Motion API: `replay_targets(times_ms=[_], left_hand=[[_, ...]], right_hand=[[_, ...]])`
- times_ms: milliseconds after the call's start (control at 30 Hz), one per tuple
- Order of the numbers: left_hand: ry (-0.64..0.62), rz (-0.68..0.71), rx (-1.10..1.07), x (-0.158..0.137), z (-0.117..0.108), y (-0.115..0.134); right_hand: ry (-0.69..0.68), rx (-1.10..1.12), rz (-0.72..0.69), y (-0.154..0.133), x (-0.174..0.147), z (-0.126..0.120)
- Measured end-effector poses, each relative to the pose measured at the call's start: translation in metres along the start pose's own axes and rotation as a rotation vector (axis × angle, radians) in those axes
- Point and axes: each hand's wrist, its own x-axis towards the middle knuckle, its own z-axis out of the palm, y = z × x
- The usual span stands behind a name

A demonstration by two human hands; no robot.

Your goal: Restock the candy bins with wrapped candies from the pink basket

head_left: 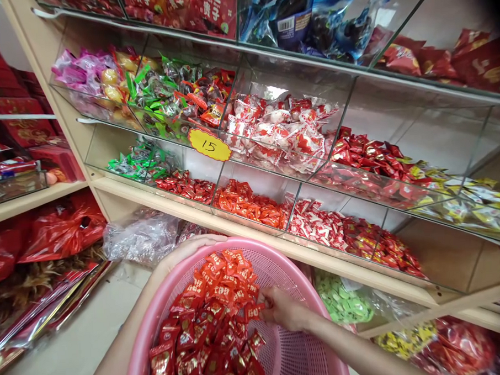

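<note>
A pink plastic basket (pixel 295 274) with a mesh wall is tilted in front of me. My left hand (pixel 197 246) is closed on its far left rim, with the forearm along the outside. Orange-red wrapped candies (pixel 224 277) lie in the upper part of the basket, and darker red ones with gold print (pixel 202 333) fill the lower left. Inside the basket, my right hand (pixel 280 308) pinches a red wrapped candy (pixel 252 311) at the right edge of the pile.
Glass-fronted shelves (pixel 260 231) hold sorted wrapped sweets. A yellow tag marked 15 (pixel 209 144) hangs on the middle shelf. Clear plastic bags (pixel 142 236) lie below at left, and a bag of green sweets (pixel 341 299) sits under the shelf. Red bags (pixel 63 231) are on the far left.
</note>
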Motion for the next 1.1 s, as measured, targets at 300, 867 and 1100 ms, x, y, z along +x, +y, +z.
replay_targets(times_ms=[300, 867, 1100], left_hand=[[0.014, -0.040, -0.003, 0.002, 0.001, 0.000], [0.029, -0.112, -0.047, 0.003, 0.005, 0.014], [0.083, -0.144, -0.074, 0.002, 0.008, 0.024]], right_hand=[[-0.118, 0.057, -0.022, -0.004, 0.005, 0.000], [-0.237, 0.430, 0.226, 0.004, 0.030, 0.001], [-0.096, 0.239, 0.216, -0.001, 0.028, 0.007]])
